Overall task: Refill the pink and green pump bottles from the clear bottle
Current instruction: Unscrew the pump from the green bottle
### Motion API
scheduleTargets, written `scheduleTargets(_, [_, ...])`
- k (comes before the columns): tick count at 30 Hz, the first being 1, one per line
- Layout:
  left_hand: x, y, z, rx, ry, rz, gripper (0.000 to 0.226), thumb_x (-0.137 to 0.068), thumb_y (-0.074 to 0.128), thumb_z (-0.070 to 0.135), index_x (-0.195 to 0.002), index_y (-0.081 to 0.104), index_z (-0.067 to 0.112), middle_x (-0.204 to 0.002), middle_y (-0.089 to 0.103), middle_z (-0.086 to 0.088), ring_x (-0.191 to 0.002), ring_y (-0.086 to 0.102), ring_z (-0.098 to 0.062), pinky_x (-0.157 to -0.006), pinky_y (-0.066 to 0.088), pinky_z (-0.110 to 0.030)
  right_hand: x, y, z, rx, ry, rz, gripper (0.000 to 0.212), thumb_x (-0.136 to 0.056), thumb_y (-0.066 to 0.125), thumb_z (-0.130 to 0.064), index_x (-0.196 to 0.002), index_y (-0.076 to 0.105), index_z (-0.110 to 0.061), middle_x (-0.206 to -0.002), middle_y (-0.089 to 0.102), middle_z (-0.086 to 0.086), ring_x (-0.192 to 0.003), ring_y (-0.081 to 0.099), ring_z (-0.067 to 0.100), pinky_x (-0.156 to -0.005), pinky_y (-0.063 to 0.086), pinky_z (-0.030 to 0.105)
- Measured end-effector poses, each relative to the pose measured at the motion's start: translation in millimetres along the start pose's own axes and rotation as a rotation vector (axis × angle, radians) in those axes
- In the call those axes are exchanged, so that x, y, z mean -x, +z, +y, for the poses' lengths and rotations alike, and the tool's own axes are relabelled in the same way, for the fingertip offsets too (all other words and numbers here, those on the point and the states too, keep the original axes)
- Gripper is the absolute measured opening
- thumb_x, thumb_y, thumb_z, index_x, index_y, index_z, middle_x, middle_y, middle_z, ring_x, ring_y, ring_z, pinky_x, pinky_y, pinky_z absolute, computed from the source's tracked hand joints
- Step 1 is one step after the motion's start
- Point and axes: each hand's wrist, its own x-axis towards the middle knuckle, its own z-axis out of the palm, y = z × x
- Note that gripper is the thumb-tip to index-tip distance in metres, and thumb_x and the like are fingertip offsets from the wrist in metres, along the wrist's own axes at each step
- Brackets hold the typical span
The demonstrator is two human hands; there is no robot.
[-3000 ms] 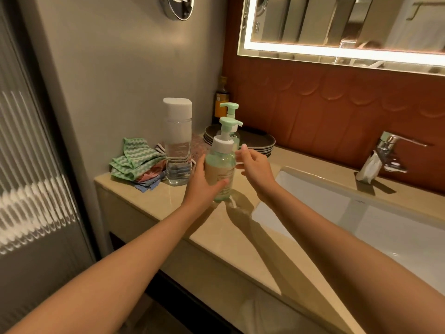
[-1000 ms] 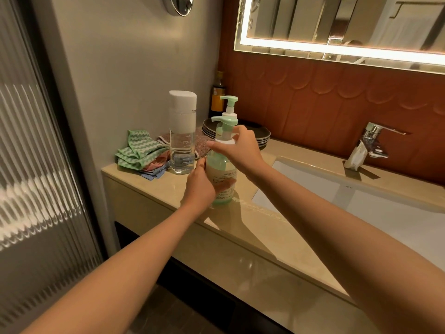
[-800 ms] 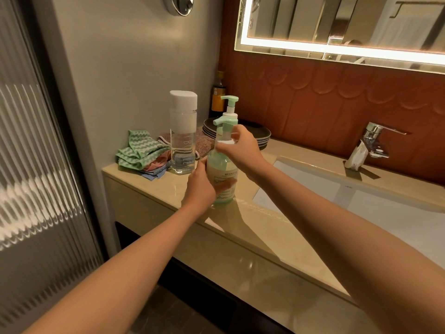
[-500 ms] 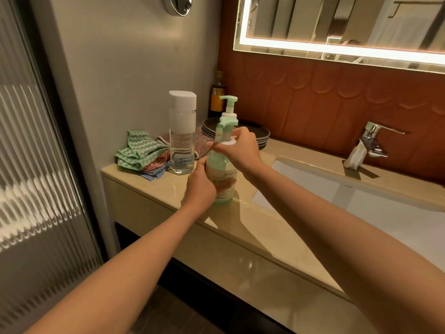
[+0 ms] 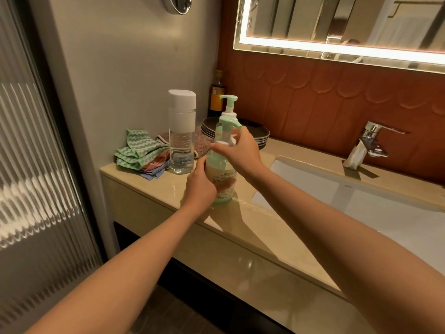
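Since three seconds back, the right grip (image 5: 243, 150) has risen onto a pump collar. On the beige stone desk (image 5: 252, 235) the tall clear plastic bottle with a white cap (image 5: 181, 141) stands (capped) near the pale green plastic pump bottle (image 5: 220, 169), which is upright. The left grip (image 5: 199, 186) wraps its body, and the right grip pinches its white collar.

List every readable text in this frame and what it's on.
"Y B O": vertical on the clear bottle, then unclear letters, ending "L E".
Green pump bottle label: print too small to read.
Rear pump bottle label: too small.
Dark bottle label: blurred.
Sink mark: blurred.
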Motion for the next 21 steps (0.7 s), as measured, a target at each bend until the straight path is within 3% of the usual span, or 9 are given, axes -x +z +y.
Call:
scheduleTargets(5, [1.8,-0.8,-1.1,-0.019,0.033,0.003,0.073,-0.067,0.08,0.037,-0.128,0.044,0.02,-0.122,0.055,0.001,-0.116,0.05,-0.02,-0.093,0.048,-0.041,3.8,-4.3,-1.1,-0.027,-0.01,-0.116,0.057,-0.08,0.065,-0.012,-0.132,0.04,-0.01,-0.127,0.052,0.008,-0.114,0.052,0.022,-0.091,0.049,0.034])
scheduleTargets(7, [1.8,-1.1,-1.7,-0.017,0.031,-0.004,0.076,-0.067,0.08,0.037,-0.131,0.043,0.019,-0.125,0.054,0.0,-0.118,0.049,-0.021,-0.095,0.047,-0.043,3.9,-2.4,-0.9,-0.003,-0.024,-0.132,0.057,-0.082,0.066,-0.018,-0.131,0.039,-0.009,-0.13,0.048,0.009,-0.117,0.05,0.024,-0.092,0.047,0.035])
scheduleTargets(11, [0.8,-0.2,-0.2,0.002,-0.01,-0.001,0.081,-0.067,0.082,0.033,-0.135,0.04,0.021,-0.13,0.052,0.0,-0.123,0.046,-0.022,-0.099,0.044,-0.049,-2.1,0.7,1.0,0.171,-0.023,-0.006,0.076,-0.071,0.074,-0.048,-0.13,0.042,-0.012,-0.129,0.043,0.008,-0.118,0.045,0.023,-0.096,0.045,0.043])
scheduleTargets(15, [2.3,0.2,0.2,-0.003,0.009,0.007,0.077,-0.067,0.08,0.035,-0.132,0.042,0.022,-0.128,0.054,0.0,-0.121,0.048,-0.022,-0.097,0.046,-0.046,-4.8,2.9,1.6,0.122,-0.023,-0.001,0.057,-0.073,0.073,-0.032,-0.12,0.045,-0.017,-0.12,0.052,0.005,-0.11,0.052,0.022,-0.094,0.047,0.047])
scheduleTargets(18, [4.6,-1.7,-0.9,-0.001,0.025,-0.001,0.078,-0.065,0.08,0.04,-0.131,0.043,0.021,-0.126,0.055,0.0,-0.119,0.05,-0.022,-0.096,0.047,-0.048,-3.0,5.4,1.9,0.127,-0.018,-0.066,0.043,-0.076,0.064,-0.029,-0.112,0.041,-0.025,-0.122,0.055,0.0,-0.114,0.052,0.024,-0.102,0.036,0.057])
scheduleTargets(21, [4.2,-1.4,0.0,-0.001,0.021,-0.009,0.078,-0.066,0.08,0.036,-0.132,0.041,0.019,-0.128,0.054,-0.001,-0.121,0.048,-0.022,-0.098,0.045,-0.049,-1.4,5.6,3.2,0.111,-0.026,-0.086,0.052,-0.075,0.067,-0.039,-0.117,0.04,-0.024,-0.124,0.051,0.003,-0.114,0.051,0.024,-0.098,0.041,0.054])
